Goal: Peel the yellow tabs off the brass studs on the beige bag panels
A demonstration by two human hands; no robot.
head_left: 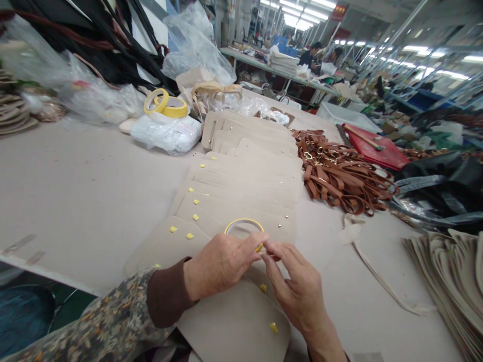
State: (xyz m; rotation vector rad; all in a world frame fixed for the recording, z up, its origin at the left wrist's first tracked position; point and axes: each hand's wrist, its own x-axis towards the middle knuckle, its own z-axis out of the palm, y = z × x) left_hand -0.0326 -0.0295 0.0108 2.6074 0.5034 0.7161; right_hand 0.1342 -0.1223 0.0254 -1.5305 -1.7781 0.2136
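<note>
The left hand (221, 264) steadies the yellow tape roll (244, 229) upright over the overlapped beige panels (241, 191) on the counter (75, 191) while the right hand (298, 289) has its fingers pinching the tape's end.

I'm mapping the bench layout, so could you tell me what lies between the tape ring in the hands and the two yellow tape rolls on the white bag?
In the head view, overlapping beige panels dotted with yellow tabs fill the stretch from the tape ring to the tape rolls.

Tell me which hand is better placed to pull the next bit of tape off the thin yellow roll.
Probably the right hand: its fingertips sit at the near edge of the yellow tape roll, pinched as if on the tape end. The left hand lies over the roll's rim, steadying it above the beige panels.
</note>
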